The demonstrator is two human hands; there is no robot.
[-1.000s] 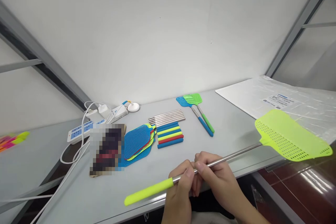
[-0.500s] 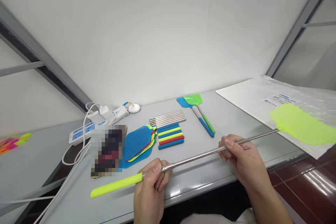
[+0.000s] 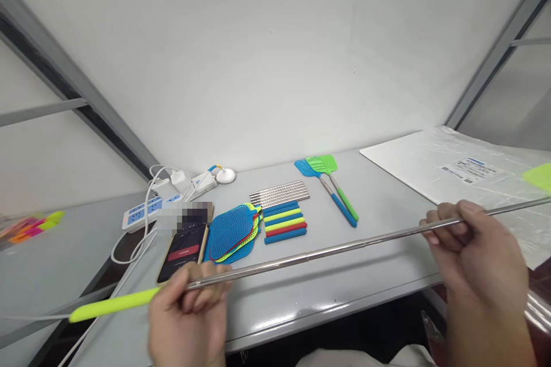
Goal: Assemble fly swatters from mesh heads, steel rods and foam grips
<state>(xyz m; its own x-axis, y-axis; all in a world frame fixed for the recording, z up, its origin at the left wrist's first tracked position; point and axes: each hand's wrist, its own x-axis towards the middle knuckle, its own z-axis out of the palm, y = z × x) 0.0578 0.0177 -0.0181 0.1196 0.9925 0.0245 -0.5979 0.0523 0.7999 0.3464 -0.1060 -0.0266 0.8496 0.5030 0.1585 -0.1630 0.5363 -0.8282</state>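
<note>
A telescopic fly swatter (image 3: 301,259) with a yellow grip and a long metal rod stretches across the view above the table. My left hand (image 3: 189,309) is closed around the rod just beside the yellow grip. Farther along, my right hand (image 3: 477,258) pinches the thinner rod near the yellow head, which is mostly cut off at the right edge. Behind the rod lie stacked swatter heads (image 3: 232,232) in blue, yellow and red. Next to them are several coloured grips (image 3: 285,226) in a row and several metal rods (image 3: 279,192).
Two short swatters, one blue (image 3: 338,203) and one green (image 3: 344,198), lie toward the back. A phone (image 3: 185,249) rests at left, near a power strip (image 3: 142,212) with white cables and a white round device (image 3: 225,175). A plastic-wrapped white board (image 3: 413,166) covers the right side.
My hands have moved apart, the left one leftward and the right one rightward. The swatter's rod now shows much longer, and its yellow head has mostly left the view at right.
</note>
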